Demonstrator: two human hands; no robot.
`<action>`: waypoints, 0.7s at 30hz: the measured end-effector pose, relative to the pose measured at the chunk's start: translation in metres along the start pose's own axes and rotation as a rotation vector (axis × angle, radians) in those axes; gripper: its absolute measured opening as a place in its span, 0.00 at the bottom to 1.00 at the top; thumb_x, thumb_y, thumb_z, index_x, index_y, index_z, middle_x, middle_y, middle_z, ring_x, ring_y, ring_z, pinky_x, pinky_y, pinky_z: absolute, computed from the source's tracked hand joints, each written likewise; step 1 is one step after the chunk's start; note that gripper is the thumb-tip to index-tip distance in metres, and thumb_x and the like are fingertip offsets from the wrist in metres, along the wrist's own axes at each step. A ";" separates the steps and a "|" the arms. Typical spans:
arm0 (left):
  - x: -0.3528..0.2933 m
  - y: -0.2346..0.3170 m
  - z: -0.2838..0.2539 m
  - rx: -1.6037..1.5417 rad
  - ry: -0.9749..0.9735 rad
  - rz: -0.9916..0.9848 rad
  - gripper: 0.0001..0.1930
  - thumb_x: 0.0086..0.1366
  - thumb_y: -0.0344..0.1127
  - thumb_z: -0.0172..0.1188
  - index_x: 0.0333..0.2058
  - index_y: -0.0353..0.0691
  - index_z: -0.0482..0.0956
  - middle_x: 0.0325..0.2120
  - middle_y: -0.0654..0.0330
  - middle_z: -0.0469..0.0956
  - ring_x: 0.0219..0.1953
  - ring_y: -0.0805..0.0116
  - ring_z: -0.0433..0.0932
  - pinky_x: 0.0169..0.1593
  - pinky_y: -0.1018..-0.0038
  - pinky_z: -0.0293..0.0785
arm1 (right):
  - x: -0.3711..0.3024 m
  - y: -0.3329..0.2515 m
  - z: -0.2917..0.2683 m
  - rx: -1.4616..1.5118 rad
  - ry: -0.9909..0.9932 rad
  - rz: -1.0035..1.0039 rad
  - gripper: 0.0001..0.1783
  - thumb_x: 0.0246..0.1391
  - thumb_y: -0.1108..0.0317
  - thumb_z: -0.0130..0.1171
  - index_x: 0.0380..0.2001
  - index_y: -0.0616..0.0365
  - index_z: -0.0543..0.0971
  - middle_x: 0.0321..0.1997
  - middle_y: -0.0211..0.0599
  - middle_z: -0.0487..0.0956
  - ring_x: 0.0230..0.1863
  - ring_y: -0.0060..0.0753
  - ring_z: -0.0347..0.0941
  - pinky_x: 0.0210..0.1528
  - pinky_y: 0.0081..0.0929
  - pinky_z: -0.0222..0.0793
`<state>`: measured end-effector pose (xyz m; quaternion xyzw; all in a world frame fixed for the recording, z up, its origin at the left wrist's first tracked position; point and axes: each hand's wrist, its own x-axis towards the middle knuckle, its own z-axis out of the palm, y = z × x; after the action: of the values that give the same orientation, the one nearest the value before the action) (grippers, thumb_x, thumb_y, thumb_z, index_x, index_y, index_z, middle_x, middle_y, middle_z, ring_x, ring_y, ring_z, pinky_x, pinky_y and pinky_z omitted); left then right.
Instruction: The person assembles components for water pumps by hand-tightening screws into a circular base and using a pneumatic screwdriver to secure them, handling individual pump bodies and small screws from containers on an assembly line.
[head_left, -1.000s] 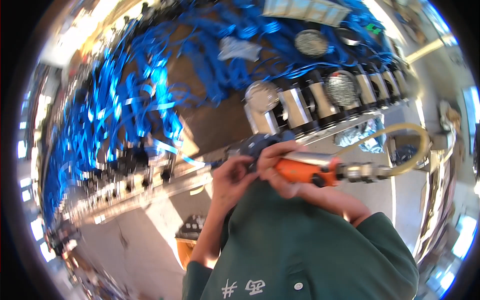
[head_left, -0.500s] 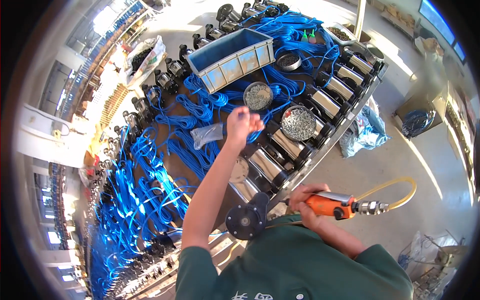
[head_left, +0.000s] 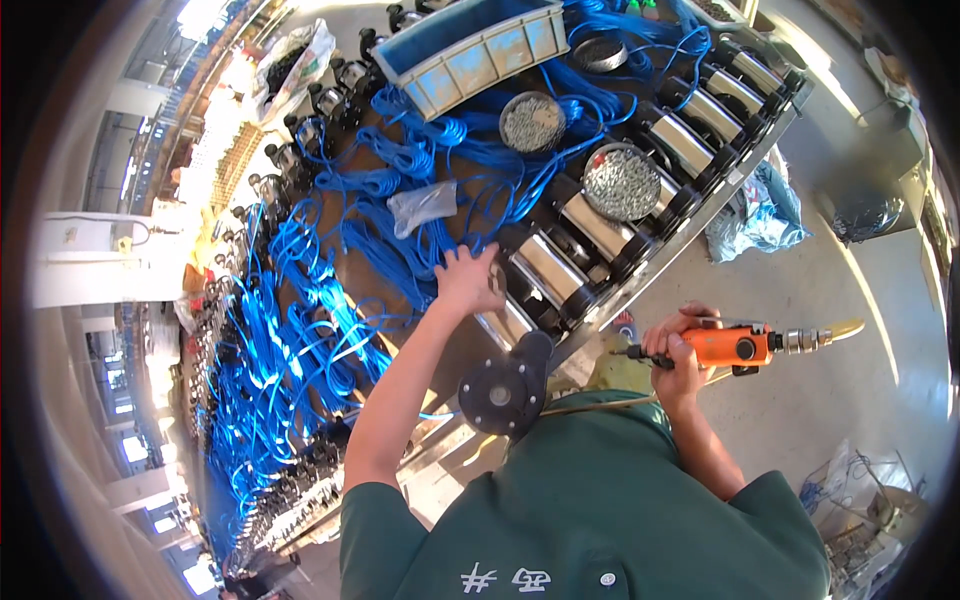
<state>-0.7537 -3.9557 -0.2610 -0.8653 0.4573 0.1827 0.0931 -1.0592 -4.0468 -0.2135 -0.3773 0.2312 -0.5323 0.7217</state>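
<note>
- The left hand [head_left: 467,278], at frame centre, reaches onto the surface [head_left: 470,350], its fingers curled on a small metal part beside a steel pump body [head_left: 545,268].
- The right hand [head_left: 680,350], at centre right, has its fingers clamped on an orange pneumatic screwdriver [head_left: 735,346] held off the surface's edge.
- Blue cables [head_left: 300,330] sprawl across the left; two round trays of screws [head_left: 622,181] sit at upper centre.
- A black flanged pump [head_left: 503,385] stands just below the left forearm.

Bright blue cables [head_left: 300,330] are seen all over, an orange power tool [head_left: 735,346] at 3 o'clock, a dark green shirt [head_left: 590,510] at 6.
</note>
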 end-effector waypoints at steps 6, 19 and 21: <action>-0.081 -0.022 -0.056 -0.653 0.455 0.131 0.37 0.40 0.44 0.72 0.50 0.43 0.66 0.43 0.54 0.72 0.48 0.53 0.70 0.48 0.58 0.69 | -0.008 0.010 0.009 -0.023 -0.091 0.059 0.21 0.49 0.72 0.52 0.46 0.66 0.62 0.22 0.34 0.65 0.20 0.29 0.64 0.26 0.30 0.67; -0.235 0.048 0.006 -0.547 0.689 0.202 0.22 0.39 0.37 0.73 0.36 0.42 0.78 0.51 0.44 0.65 0.54 0.46 0.66 0.55 0.55 0.65 | -0.011 0.017 0.009 0.070 -0.022 0.191 0.19 0.45 0.79 0.51 0.43 0.71 0.67 0.21 0.34 0.70 0.19 0.28 0.68 0.25 0.29 0.69; -0.217 0.085 -0.020 -0.365 0.633 0.216 0.30 0.37 0.44 0.76 0.42 0.45 0.79 0.56 0.45 0.64 0.59 0.43 0.61 0.61 0.53 0.56 | -0.011 0.021 0.010 0.071 -0.021 0.200 0.20 0.44 0.80 0.51 0.44 0.71 0.67 0.21 0.35 0.71 0.19 0.29 0.69 0.24 0.28 0.69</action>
<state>-0.9303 -3.8460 -0.1551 -0.8281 0.5119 -0.0062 -0.2284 -1.0430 -4.0298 -0.2246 -0.3319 0.2410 -0.4617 0.7865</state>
